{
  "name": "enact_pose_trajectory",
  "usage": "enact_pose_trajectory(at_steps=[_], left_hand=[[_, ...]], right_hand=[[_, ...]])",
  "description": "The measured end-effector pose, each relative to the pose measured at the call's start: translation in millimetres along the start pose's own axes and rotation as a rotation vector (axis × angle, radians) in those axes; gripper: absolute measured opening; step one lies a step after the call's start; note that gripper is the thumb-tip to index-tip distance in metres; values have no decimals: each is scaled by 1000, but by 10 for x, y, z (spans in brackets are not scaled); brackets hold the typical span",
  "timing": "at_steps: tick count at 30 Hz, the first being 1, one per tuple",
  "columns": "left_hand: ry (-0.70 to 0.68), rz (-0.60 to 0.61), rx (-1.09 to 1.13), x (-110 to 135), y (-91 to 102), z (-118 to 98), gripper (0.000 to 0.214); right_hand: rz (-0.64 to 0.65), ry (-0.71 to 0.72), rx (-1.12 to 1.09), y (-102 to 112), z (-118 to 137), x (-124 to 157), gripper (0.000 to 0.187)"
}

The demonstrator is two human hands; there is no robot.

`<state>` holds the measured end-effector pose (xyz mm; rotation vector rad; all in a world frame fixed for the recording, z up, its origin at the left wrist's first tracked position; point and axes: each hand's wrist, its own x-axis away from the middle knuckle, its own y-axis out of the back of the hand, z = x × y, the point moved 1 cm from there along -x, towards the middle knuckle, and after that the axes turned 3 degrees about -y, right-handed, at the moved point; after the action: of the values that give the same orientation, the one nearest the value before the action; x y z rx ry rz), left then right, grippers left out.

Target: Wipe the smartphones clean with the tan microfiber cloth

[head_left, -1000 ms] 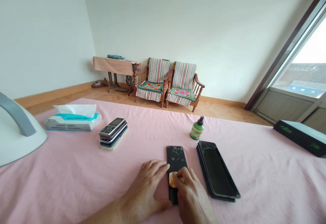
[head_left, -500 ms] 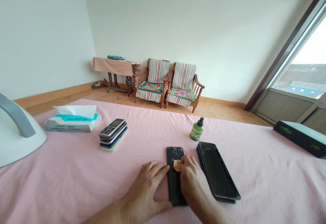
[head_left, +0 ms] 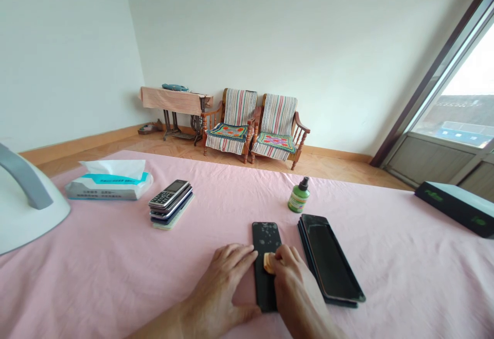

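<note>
A black smartphone (head_left: 265, 292) lies on the pink cloth in front of me, with wet-looking pale spots near its far end. Along its left edge rests my left hand (head_left: 222, 282), fingers stretched out and touching the edge, thumb apart near the lower corner. My right hand (head_left: 295, 287) is closed on a small yellowish cloth (head_left: 268, 263), pressed against the middle of the phone. Beside that hand, to the right, is a stack of large dark phones or tablets (head_left: 332, 259). A green spray bottle (head_left: 299, 195) with a black top stands upright beyond them.
A stack of older phones (head_left: 170, 200) sits left of centre, with a tissue pack (head_left: 110, 180) behind it. A white object with a grey handle (head_left: 29, 200) is at the far left, a black box (head_left: 455, 208) at the right. Two chairs (head_left: 252, 128) stand beyond the table (head_left: 216, 190).
My right hand has slid the yellowish cloth a little toward me along the phone. My left hand and the phone stay in place.
</note>
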<state>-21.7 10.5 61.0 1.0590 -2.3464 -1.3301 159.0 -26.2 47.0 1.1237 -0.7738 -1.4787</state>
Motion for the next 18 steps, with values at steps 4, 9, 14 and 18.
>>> enact_pose_trajectory(at_steps=[4,9,14,18], left_hand=[[-24,-4,6,5,-4,25,80],[-13,-13,5,14,-14,37,83],[-12,4,11,13,-4,12,81],[-27,-10,-5,8,-5,17,80]], right_hand=[[-117,4,-44,10,-54,-190,33],[-87,5,-42,-31,-71,-35,34],[-90,-46,-24,-13,-62,30,33],[-166,-79,11,17,-81,-250,33]])
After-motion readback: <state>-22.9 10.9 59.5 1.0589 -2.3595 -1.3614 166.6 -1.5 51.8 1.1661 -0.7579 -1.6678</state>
